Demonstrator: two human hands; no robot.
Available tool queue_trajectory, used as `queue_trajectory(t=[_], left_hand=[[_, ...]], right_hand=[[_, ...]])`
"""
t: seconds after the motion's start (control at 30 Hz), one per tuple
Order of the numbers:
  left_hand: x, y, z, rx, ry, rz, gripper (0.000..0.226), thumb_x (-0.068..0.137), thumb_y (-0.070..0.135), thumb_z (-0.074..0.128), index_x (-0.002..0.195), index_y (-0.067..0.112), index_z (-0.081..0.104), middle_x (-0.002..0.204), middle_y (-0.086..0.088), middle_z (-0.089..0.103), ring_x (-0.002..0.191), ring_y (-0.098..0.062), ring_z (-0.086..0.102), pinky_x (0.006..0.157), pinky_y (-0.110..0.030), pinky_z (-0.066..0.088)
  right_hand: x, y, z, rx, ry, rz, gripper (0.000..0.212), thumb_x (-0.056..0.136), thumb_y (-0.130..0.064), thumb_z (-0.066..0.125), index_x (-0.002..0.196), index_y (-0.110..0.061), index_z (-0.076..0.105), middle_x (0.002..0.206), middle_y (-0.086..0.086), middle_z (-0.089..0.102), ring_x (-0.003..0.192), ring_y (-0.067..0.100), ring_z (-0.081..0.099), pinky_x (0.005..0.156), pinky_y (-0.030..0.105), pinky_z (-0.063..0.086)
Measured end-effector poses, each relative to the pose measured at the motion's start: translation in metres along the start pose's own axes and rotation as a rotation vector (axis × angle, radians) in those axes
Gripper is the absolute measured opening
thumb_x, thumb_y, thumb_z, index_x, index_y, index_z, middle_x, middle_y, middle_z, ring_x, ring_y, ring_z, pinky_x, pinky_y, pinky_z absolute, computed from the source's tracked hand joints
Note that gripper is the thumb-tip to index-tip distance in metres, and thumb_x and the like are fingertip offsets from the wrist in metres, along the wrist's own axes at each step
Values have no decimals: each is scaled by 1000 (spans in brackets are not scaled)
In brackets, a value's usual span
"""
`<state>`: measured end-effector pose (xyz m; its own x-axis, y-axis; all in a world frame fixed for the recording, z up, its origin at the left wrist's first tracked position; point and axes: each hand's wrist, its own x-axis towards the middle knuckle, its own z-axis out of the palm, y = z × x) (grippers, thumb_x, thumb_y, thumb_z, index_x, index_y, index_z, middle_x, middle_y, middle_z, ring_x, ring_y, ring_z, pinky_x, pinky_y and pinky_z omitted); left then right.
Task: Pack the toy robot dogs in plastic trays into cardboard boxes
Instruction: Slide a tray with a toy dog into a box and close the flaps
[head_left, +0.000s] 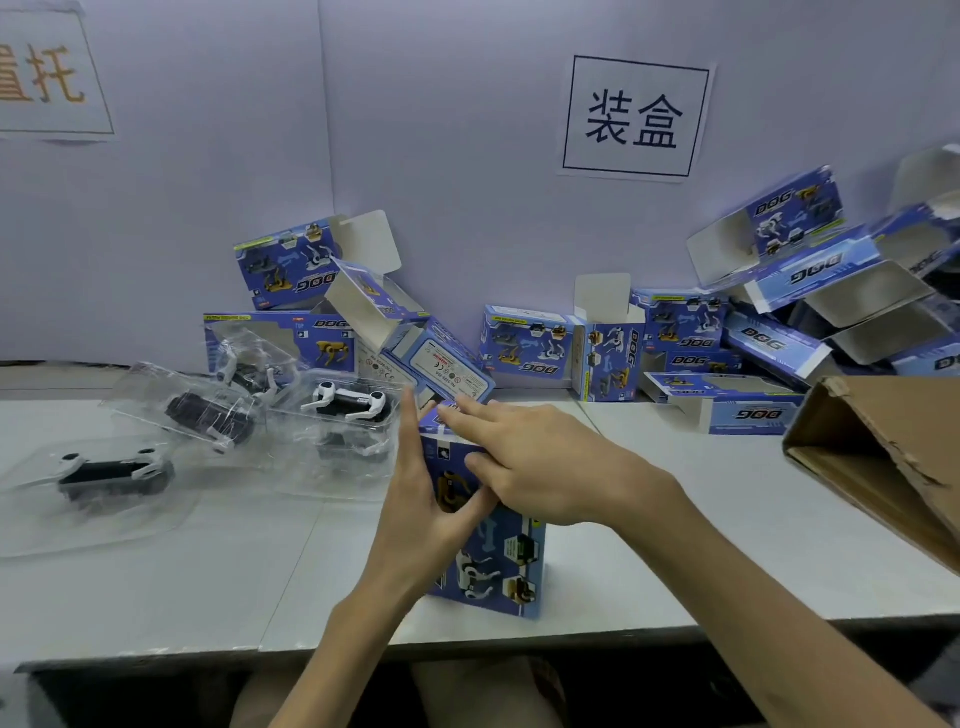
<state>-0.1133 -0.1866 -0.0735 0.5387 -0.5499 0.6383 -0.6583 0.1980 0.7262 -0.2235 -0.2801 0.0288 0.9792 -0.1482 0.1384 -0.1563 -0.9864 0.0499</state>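
A blue cardboard box (498, 561) printed with robot dogs stands on the white table (675, 545) in front of me. My left hand (421, 499) holds its left side, fingers straight up along the wall and thumb across the front. Over the box's top, my right hand (530, 462) presses down with its fingers on the far flap. To the left lie three clear plastic trays with black-and-white toy robot dogs: one at the front left (109, 475), one behind it (208, 410), one nearer the box (348, 405).
Several empty blue boxes with open flaps are heaped against the back wall at the centre left (322, 291) and right (779, 322). A large brown carton (883, 457) lies open at the right edge. Paper signs hang on the wall.
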Motion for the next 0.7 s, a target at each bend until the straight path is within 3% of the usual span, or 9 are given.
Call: queue_trajectory(t=[0.07, 0.13, 0.27, 0.4, 0.47, 0.53, 0.6, 0.7], left_hand=[[-5, 6, 6, 106, 114, 15, 115, 72, 45, 80, 155, 36, 0, 158, 2, 33, 135, -14, 47, 107, -40, 45], [-12, 16, 18, 224, 251, 33, 119, 60, 50, 82, 153, 35, 8, 152, 2, 34, 126, -24, 53, 99, -49, 48], [-15, 27, 46, 312, 388, 15, 118, 63, 27, 89, 152, 19, 13, 153, -7, 26, 138, -28, 37, 104, -55, 41], [-12, 27, 55, 365, 417, -24, 105, 70, 22, 86, 151, 5, 21, 154, -15, 25, 139, -29, 30, 107, -46, 36], [-12, 24, 56, 378, 409, -8, 106, 63, 22, 89, 147, 4, 27, 152, -17, 29, 137, -31, 32, 105, -46, 37], [-13, 22, 56, 353, 403, -9, 111, 53, 30, 92, 143, 7, 30, 151, -16, 29, 134, -31, 34, 103, -44, 37], [-12, 22, 56, 321, 416, 2, 111, 51, 45, 84, 142, 11, 31, 150, -13, 29, 133, -29, 35, 101, -41, 36], [-13, 20, 58, 279, 441, 32, 108, 52, 54, 79, 140, 16, 29, 151, -9, 29, 134, -27, 36, 100, -36, 34]], right_hand=[[-1, 0, 0, -5, 5, -3, 55, 108, -31, 30, 159, -31, 10, 168, -5, 6, 152, 18, 16, 120, 43, 25], [-3, 2, 3, -19, 7, -8, 57, 108, -30, 31, 160, -30, 6, 168, -4, 2, 153, 17, 12, 121, 41, 22], [-7, 0, 13, -61, 30, -6, 63, 107, -30, 32, 159, -29, -4, 168, -2, -8, 154, 16, 0, 125, 43, 10], [-8, -1, 20, -65, 73, -3, 64, 107, -31, 32, 159, -27, -5, 168, -1, -9, 154, 16, -1, 125, 43, 6], [-7, 3, 19, 44, 122, -12, 58, 107, -31, 35, 160, -27, 11, 168, -3, 5, 153, 14, 10, 124, 39, 12], [-8, 13, 15, 260, 199, -4, 47, 106, -28, 42, 152, -27, 39, 160, -4, 34, 145, 14, 34, 118, 38, 30], [-10, 25, 11, 499, 289, 20, 35, 102, -22, 51, 136, -26, 62, 134, -3, 64, 119, 12, 60, 98, 34, 49], [-13, 36, 13, 635, 408, 12, 20, 94, -19, 67, 111, -20, 76, 108, -3, 74, 100, 7, 67, 84, 32, 57]])
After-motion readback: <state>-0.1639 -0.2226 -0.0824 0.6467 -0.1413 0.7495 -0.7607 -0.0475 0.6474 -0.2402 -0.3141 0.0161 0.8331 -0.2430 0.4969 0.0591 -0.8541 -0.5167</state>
